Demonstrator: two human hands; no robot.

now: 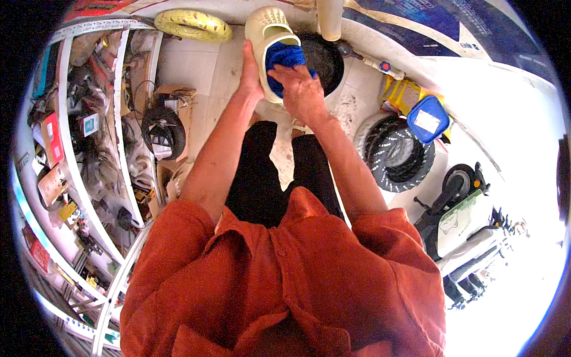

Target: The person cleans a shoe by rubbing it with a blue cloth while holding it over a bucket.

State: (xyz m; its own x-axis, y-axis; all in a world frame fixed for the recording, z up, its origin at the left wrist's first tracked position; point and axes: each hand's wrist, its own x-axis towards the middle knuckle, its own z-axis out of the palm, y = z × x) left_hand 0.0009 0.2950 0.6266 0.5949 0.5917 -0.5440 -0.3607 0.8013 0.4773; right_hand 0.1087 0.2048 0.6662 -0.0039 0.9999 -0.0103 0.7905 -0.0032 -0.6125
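Note:
A cream clog (267,25) with a vented toe is held up at the far middle, toe pointing away. Along its left side my left hand (252,74) is closed, fingers partly hidden behind the shoe. My right hand (299,89) presses a bunched blue cloth (285,56) into the foot opening, its fingers bent into the fabric. Beneath and to the right of the clog lies a round black basin (330,62), partly covered by the shoe and my right hand.
Metal shelves (70,143) full of parts line the left. A yellow ring-shaped thing (193,25) lies at the far left. On the right are stacked tyres (397,153), a blue-lidded tub (428,119) and a scooter (458,208). A pipe (329,21) stands behind the basin.

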